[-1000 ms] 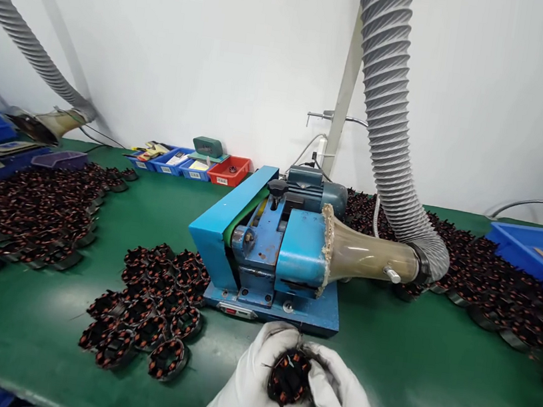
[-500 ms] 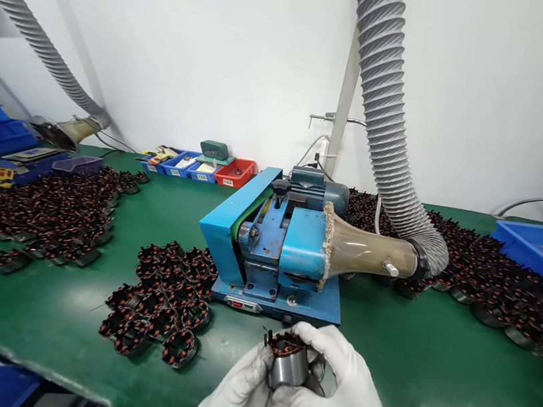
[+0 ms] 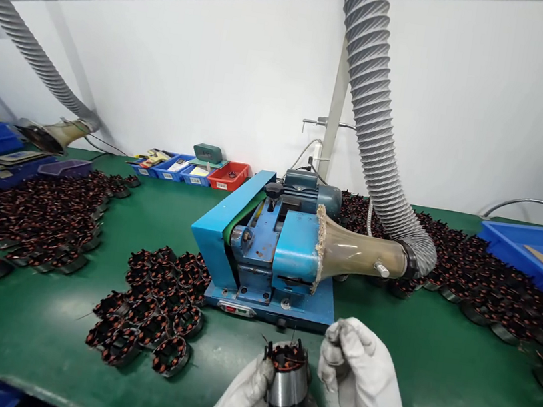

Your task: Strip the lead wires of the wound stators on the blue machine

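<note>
My left hand (image 3: pixel 243 405), in a white glove, grips a small motor stator (image 3: pixel 288 375) upright: a grey steel ring with copper windings and black end pieces. A thin wire sticks up from its top. My right hand (image 3: pixel 361 384), also gloved, hovers just right of the stator with thumb and fingertips pinched together; what they pinch is too fine to make out. Both hands are in front of a blue bench machine (image 3: pixel 265 250) on the green mat.
A group of stators (image 3: pixel 153 305) lies left of the machine. Large piles of stators spread at far left (image 3: pixel 27 213) and right (image 3: pixel 483 280). A ribbed extraction hose (image 3: pixel 373 123) feeds a funnel on the machine. Blue trays (image 3: pixel 529 256) and small bins (image 3: pixel 205 171) stand behind.
The stator was turned from lying face-up between both hands to standing upright in my left hand. My right hand let go of it and moved up and right, pinched.
</note>
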A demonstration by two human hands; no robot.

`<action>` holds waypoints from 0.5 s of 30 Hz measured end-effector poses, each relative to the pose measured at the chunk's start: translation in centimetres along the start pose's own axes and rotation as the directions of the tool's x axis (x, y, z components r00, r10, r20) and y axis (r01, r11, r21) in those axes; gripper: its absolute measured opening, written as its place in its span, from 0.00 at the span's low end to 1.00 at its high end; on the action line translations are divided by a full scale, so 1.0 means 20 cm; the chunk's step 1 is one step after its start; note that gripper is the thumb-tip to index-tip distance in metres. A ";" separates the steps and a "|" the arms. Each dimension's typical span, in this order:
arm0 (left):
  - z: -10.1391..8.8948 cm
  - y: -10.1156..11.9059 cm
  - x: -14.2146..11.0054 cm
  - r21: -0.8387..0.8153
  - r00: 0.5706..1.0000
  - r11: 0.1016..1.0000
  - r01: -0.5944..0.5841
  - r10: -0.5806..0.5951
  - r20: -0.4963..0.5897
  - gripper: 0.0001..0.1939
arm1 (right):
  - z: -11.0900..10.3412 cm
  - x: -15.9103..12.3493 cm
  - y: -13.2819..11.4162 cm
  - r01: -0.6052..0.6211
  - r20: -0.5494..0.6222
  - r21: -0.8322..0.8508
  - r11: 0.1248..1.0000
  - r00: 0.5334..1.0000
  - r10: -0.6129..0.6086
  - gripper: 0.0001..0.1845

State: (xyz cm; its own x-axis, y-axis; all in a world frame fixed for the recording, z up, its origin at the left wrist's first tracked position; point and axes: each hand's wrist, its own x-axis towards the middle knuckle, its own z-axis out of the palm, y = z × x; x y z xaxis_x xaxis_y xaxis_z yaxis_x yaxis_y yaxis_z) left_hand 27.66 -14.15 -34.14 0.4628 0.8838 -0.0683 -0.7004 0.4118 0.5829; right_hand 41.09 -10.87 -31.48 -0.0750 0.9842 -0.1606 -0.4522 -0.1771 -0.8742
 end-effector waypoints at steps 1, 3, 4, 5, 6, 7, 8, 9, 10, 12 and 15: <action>-0.01 0.00 0.01 -0.057 1.000 0.998 0.003 -0.002 0.013 0.18 | 0.00 0.00 0.00 0.058 0.000 -0.125 0.990 0.998 -0.059 0.14; -0.02 0.01 0.02 -0.134 1.000 0.991 0.010 -0.010 0.004 0.16 | 0.00 -0.01 0.02 0.162 0.034 -0.394 0.905 0.986 -0.161 0.11; -0.02 0.00 0.02 -0.158 1.000 0.987 0.020 -0.020 0.001 0.15 | 0.00 -0.01 0.04 0.201 0.057 -0.466 0.862 0.979 -0.197 0.10; -0.02 0.00 0.03 -0.176 1.000 0.984 0.029 -0.030 0.000 0.15 | 0.00 -0.01 0.05 0.229 0.075 -0.485 0.844 0.973 -0.220 0.07; -0.02 -0.01 0.04 -0.196 0.999 0.980 0.037 -0.038 0.001 0.15 | -0.01 0.00 0.07 0.247 0.087 -0.464 0.851 0.968 -0.234 0.04; -0.02 -0.02 0.04 -0.220 0.999 0.974 0.054 -0.054 0.007 0.16 | -0.02 0.01 0.09 0.265 0.092 -0.419 0.868 0.964 -0.250 0.02; -0.02 -0.03 0.05 -0.244 0.998 0.967 0.070 -0.069 0.015 0.18 | -0.03 0.02 0.10 0.286 0.092 -0.367 0.885 0.958 -0.271 0.03; -0.02 -0.04 0.06 -0.265 0.996 0.961 0.084 -0.081 0.023 0.19 | -0.04 0.02 0.11 0.292 0.074 -0.322 0.901 0.956 -0.284 0.04; -0.02 -0.05 0.06 -0.272 0.996 0.958 0.092 -0.088 0.027 0.20 | -0.04 0.03 0.11 0.270 0.033 -0.281 0.921 0.962 -0.272 0.04; -0.02 -0.06 0.06 -0.215 0.998 0.974 0.070 -0.069 0.010 0.22 | -0.04 0.03 0.10 0.159 -0.058 -0.162 0.974 0.984 -0.170 0.08; -0.02 -0.05 0.03 -0.037 0.997 0.999 -0.027 0.025 -0.068 0.18 | -0.03 0.03 0.05 -0.031 -0.066 0.049 0.998 0.997 0.034 0.15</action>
State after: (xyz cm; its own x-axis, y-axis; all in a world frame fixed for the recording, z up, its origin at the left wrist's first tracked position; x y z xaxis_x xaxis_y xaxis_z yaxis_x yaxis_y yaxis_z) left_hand 28.51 -13.97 -35.06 0.4073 0.9068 -0.1089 -0.7326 0.3956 0.5538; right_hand 41.12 -10.47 -32.68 -0.0316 0.9750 -0.2200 -0.4930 -0.2067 -0.8451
